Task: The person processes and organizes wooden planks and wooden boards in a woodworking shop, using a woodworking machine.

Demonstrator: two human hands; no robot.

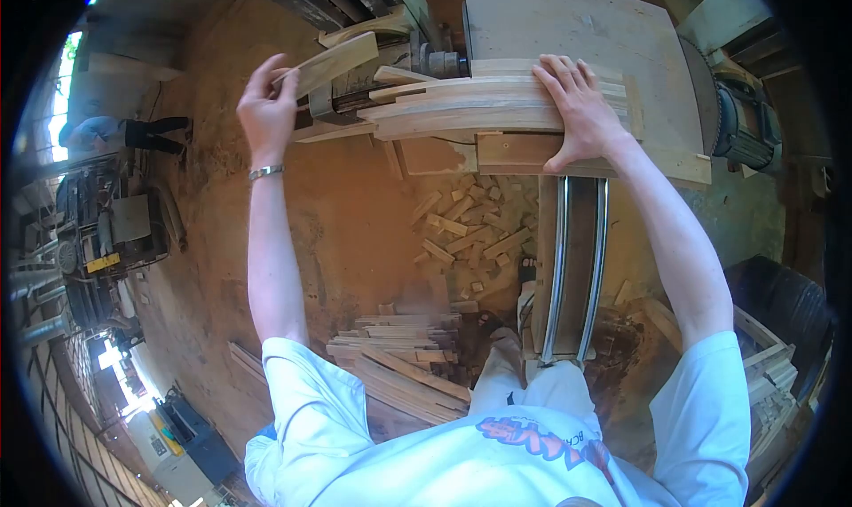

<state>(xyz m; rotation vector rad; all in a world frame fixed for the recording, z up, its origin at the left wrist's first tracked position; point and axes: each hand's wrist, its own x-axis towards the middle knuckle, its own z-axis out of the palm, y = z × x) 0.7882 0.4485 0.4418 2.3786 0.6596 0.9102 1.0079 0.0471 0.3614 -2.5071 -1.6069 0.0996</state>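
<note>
My left hand point(269, 107), with a bracelet at the wrist, pinches the near end of a short wooden piece point(339, 63), raised left of the machine table. My right hand point(577, 107) lies with spread fingers on a bundle of long wooden strips point(461, 103), its thumb over the front edge board point(519, 152). The strips lie side by side across the table point(568, 27), and their left ends stick out past it. A loose short strip point(401, 75) rests by those ends, near a metal shaft point(442, 63).
Wood offcuts point(475, 223) are heaped on the floor below. Stacked strips point(399, 356) lie nearer my body. Two metal rails point(559, 267) run toward me. A circular blade point(701, 90) and motor point(745, 125) stand right. Another person point(106, 134) bends at far left.
</note>
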